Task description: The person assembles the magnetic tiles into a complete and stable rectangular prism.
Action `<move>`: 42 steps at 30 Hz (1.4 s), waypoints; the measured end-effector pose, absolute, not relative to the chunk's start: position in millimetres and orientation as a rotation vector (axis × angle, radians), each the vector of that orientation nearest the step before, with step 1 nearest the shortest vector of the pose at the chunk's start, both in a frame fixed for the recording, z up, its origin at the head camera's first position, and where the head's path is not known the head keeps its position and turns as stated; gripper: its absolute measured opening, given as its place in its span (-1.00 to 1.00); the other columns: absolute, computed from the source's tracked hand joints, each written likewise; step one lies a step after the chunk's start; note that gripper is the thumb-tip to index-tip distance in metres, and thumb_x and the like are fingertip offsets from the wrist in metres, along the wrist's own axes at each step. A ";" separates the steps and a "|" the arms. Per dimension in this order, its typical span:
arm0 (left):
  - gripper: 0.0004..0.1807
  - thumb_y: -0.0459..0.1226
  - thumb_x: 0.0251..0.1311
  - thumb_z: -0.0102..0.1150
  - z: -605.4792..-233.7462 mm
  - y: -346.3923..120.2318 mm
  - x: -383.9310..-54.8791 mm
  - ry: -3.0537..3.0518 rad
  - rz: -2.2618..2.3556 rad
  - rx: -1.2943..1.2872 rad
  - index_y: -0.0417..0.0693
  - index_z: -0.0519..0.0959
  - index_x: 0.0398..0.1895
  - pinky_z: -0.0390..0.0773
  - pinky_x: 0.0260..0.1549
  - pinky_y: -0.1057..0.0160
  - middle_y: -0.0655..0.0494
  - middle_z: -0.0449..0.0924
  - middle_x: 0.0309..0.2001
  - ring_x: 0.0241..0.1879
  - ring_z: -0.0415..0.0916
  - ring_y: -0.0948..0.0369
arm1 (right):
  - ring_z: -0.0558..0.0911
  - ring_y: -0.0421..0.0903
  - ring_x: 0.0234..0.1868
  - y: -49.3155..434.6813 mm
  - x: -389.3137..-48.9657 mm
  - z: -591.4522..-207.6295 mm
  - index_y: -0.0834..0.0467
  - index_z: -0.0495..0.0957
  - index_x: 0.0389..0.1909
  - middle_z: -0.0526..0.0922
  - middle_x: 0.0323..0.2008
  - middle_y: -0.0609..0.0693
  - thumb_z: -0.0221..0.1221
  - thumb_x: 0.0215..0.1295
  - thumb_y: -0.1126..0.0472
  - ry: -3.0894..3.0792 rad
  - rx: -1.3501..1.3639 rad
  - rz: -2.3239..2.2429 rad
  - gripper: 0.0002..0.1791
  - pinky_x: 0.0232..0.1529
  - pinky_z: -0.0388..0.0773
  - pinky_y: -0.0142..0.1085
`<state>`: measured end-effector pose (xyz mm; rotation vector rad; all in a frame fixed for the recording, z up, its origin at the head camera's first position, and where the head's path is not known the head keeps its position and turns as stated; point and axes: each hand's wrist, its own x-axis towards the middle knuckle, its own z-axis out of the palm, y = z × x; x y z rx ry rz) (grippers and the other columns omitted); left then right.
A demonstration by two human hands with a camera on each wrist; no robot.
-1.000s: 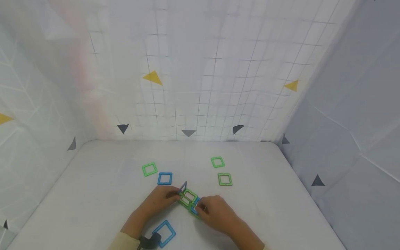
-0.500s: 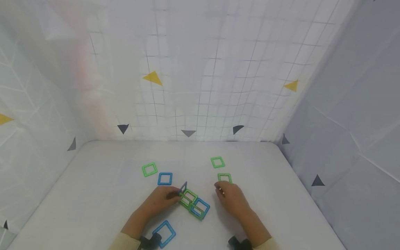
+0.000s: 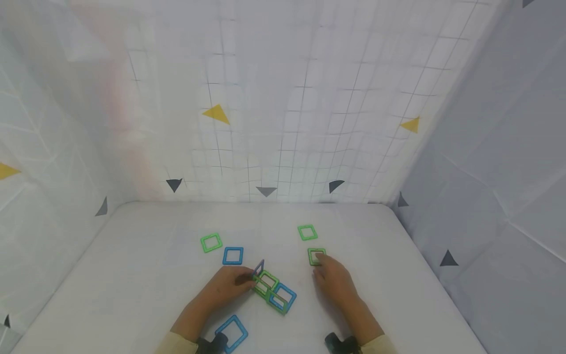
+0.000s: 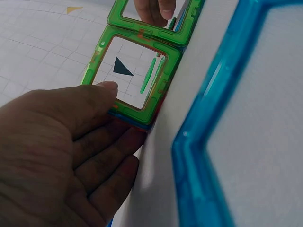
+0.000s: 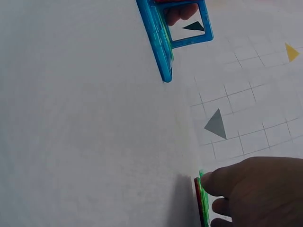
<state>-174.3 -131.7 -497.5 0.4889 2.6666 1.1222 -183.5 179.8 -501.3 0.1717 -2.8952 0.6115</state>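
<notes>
Several square green and blue magnetic tiles are joined into a small structure in the middle of the head view. My left hand (image 3: 225, 290) pinches its left end, the thumb on an upright green magnetic tile (image 4: 163, 80) and the fingers behind. A blue tile (image 3: 290, 300) lies flat at the structure's right end. Another blue tile (image 3: 262, 265) stands upright at the back left. To the right, my right hand (image 3: 336, 280) touches a loose green tile (image 3: 311, 257) with its index finger. That tile appears almost edge-on in the right wrist view, and the hand partly hides it.
Behind the structure lie a loose green tile (image 3: 214, 249) and a blue tile (image 3: 233, 262). One more green tile (image 3: 309, 239) is at the back right. A blue tile (image 3: 242, 325) sits near the left wrist camera. White sheets surround the table.
My right hand has left the structure's right end and moved right and away to the loose green tile. The left hand stays at the structure.
</notes>
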 end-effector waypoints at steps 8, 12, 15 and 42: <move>-0.63 0.15 0.03 0.12 -499.5 -131.2 -174.4 2.681 1.123 0.470 0.34 0.54 -0.10 0.51 -0.06 0.17 0.48 0.56 -0.19 -0.10 0.49 0.37 | 0.41 -0.03 0.14 180.7 -185.8 -509.0 0.05 0.46 0.05 0.49 0.05 -0.02 0.21 0.11 0.05 -2.896 0.207 0.514 -0.55 0.16 0.34 -0.07; -0.62 0.15 0.03 0.11 -498.7 -132.0 -174.4 2.673 1.116 0.462 0.32 0.54 -0.09 0.51 -0.05 0.16 0.47 0.56 -0.18 -0.09 0.49 0.35 | 0.39 0.00 0.15 182.5 -190.2 -512.8 0.10 0.41 0.11 0.43 0.12 0.00 0.23 0.10 0.06 -2.868 0.215 0.505 -0.47 0.15 0.35 -0.07; -0.61 0.16 0.04 0.11 -498.4 -132.4 -174.9 2.670 1.105 0.467 0.30 0.54 -0.07 0.51 -0.05 0.16 0.46 0.56 -0.17 -0.08 0.49 0.34 | 0.35 0.02 0.18 184.8 -194.1 -514.0 0.12 0.34 0.18 0.37 0.19 0.01 0.24 0.10 0.05 -2.886 0.203 0.522 -0.39 0.18 0.32 -0.06; -0.64 0.14 0.02 0.14 -499.4 -131.7 -174.2 2.652 1.141 0.475 0.34 0.55 -0.11 0.53 -0.12 0.18 0.49 0.56 -0.23 -0.19 0.48 0.40 | 0.50 -0.08 -0.13 214.5 -218.0 -497.4 0.10 0.49 0.02 0.52 -0.13 -0.05 0.35 -0.09 0.02 -3.010 0.297 0.730 -0.42 -0.02 0.44 -0.15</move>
